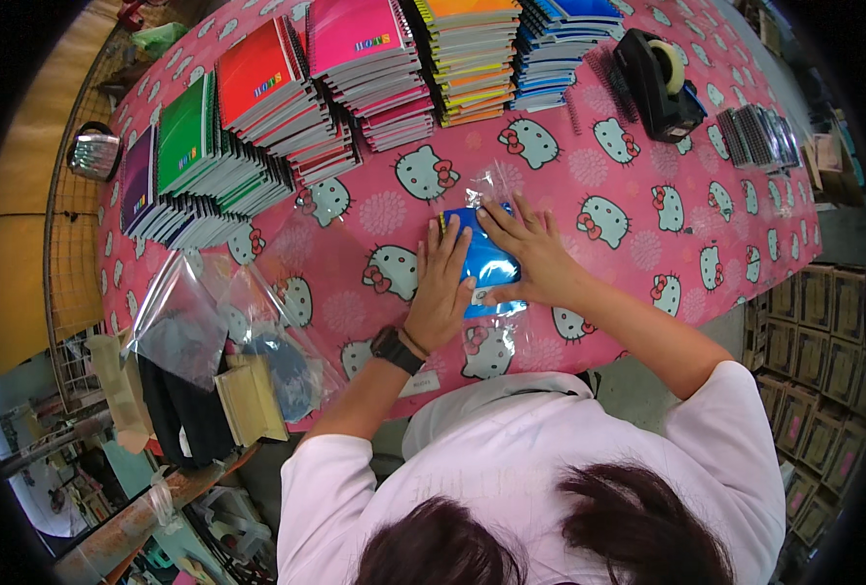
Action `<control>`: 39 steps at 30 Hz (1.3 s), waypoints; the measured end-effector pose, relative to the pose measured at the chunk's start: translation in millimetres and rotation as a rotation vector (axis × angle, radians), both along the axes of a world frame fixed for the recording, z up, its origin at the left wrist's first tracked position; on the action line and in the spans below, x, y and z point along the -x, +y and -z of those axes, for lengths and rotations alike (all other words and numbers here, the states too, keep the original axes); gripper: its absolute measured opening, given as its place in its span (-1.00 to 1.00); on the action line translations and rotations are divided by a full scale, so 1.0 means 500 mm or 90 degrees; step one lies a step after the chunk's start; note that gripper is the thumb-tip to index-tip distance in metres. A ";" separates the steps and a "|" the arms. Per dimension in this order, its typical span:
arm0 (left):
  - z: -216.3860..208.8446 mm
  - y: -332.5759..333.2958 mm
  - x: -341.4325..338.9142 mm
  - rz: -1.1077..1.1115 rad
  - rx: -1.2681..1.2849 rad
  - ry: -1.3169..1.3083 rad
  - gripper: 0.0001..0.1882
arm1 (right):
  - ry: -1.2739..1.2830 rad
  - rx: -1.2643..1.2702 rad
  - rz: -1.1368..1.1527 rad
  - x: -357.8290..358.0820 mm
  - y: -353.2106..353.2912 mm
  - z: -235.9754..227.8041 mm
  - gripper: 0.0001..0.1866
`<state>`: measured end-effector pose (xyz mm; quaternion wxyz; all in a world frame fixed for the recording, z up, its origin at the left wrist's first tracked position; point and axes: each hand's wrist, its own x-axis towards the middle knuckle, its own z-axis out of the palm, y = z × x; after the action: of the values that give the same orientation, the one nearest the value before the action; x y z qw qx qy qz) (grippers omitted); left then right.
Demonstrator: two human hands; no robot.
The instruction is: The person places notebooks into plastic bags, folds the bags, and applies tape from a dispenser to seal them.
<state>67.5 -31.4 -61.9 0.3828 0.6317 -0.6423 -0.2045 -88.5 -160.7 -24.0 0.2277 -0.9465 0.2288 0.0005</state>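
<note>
A blue notebook [492, 261] in a clear plastic sleeve lies on the pink patterned tablecloth [579, 273] in front of me. My left hand [441, 283] rests along its left side, fingers stretched out and pointing away from me. Across its right side lies my right hand [535, 255], palm down with the fingers spread. Both hands press on the sleeve, whose clear ends stick out beyond the notebook at the far and near edges. Parts of the cover are hidden beneath my fingers.
Stacks of spiral notebooks line the far side: purple [138, 185], green [185, 136], red [254, 78], pink [360, 34], orange [467, 58] and blue [559, 54]. A black tape dispenser [647, 88] and black spiral coils [754, 136] stand right. Clear plastic bags [184, 312] lie left.
</note>
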 end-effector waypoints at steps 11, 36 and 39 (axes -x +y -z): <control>-0.023 -0.009 0.010 -0.010 -0.101 -0.162 -0.36 | -0.009 0.005 0.009 -0.026 -0.001 0.009 0.40; -0.047 -0.051 0.024 -0.044 -0.114 -0.137 -0.21 | -0.479 -0.122 0.659 0.351 -0.669 0.021 -0.37; -0.045 -0.043 0.016 -0.057 -0.108 -0.136 -0.22 | -0.547 -0.284 0.557 0.314 -0.643 -0.011 -0.44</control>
<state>59.4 -52.7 -39.5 0.2661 0.7080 -0.6312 -0.1721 -245.4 -482.2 -18.7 0.4689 -0.6119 0.4760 -0.4232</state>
